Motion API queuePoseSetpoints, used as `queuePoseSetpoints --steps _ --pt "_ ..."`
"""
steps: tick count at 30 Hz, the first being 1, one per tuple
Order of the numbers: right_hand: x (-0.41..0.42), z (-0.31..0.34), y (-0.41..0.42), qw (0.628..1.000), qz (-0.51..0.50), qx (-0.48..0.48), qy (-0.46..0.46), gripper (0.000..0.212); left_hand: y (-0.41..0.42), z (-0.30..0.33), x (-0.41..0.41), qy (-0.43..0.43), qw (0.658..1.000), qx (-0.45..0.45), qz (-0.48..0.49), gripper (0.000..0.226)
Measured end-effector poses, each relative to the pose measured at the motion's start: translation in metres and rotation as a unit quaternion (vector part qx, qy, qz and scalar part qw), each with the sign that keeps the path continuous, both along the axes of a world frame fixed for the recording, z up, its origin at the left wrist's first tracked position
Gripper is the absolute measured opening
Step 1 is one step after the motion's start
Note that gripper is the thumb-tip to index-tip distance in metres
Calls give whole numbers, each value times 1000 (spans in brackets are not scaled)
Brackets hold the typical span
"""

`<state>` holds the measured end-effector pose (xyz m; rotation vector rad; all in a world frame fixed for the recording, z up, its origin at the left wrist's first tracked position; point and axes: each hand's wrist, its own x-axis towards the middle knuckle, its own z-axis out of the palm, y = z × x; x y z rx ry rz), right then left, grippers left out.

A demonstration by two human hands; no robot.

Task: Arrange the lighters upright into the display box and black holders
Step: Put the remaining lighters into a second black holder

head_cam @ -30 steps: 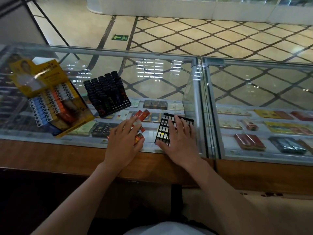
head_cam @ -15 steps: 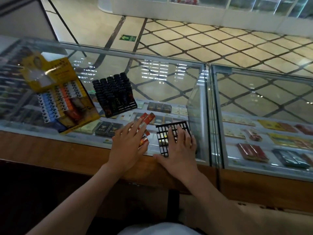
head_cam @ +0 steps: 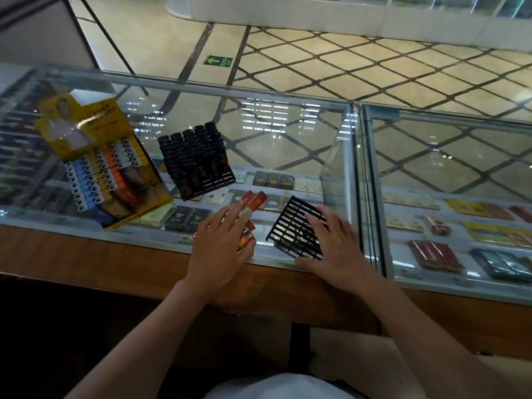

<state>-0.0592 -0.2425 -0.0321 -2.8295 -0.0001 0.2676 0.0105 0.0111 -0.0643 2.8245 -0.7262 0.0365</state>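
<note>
Head view, centre frame: our left hand (head_cam: 220, 249) clasps red lighters (head_cam: 250, 208); our right hand (head_cam: 335, 249), fingers spread, presses the empty black holder (head_cam: 290, 226). We should keep it steady, feeding lighters singly, upright.

glass counter top (head_cam: 288, 133) with a wood front edge, yellow display box (head_cam: 121, 180) at 9 o'clock, full black holder (head_cam: 198, 162) around 11, empty black grid holder (head_cam: 290, 228) near center, red lighters (head_cam: 253, 201) just left of it
</note>
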Motion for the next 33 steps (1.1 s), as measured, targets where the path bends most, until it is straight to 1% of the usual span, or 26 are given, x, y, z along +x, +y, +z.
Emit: queuePoseSetpoints --steps 3,6,8,10,12,16,21,25,28,31,33 --pt "6 5 -6 996 82 13 26 102 2 1 5 19 1000 -16 -12 62" --pt "18 8 -13 984 166 5 59 105 3 4 14 33 999 -20 -33 63" --pt "26 6 -16 978 200 -7 63 103 4 6 18 40 998 -21 -51 63" --pt "30 4 -19 975 212 -23 59 102 5 7 23 42 997 -23 -63 62" --pt "31 0 -20 977 208 -11 53 101 4 8 27 41 997 -26 -65 60" --pt "35 -6 -16 984 169 49 17 95 -7 9 39 25 998 -35 -52 55" --pt "41 -19 -4 990 119 37 -61 91 -24 1 61 5 999 -45 -26 59" --pt "41 -27 -2 988 98 64 -97 87 -34 -6 69 -28 997 -70 -14 54" --pt "42 -31 -3 984 81 98 -125 81 -31 -9 68 -33 997 -67 -21 57" --pt "42 -30 -4 976 46 169 -129 76 -27 -9 65 -41 997 -65 -33 61" --pt "42 -32 -6 977 52 160 -134 70 -26 -7 66 -30 996 -74 -39 65"
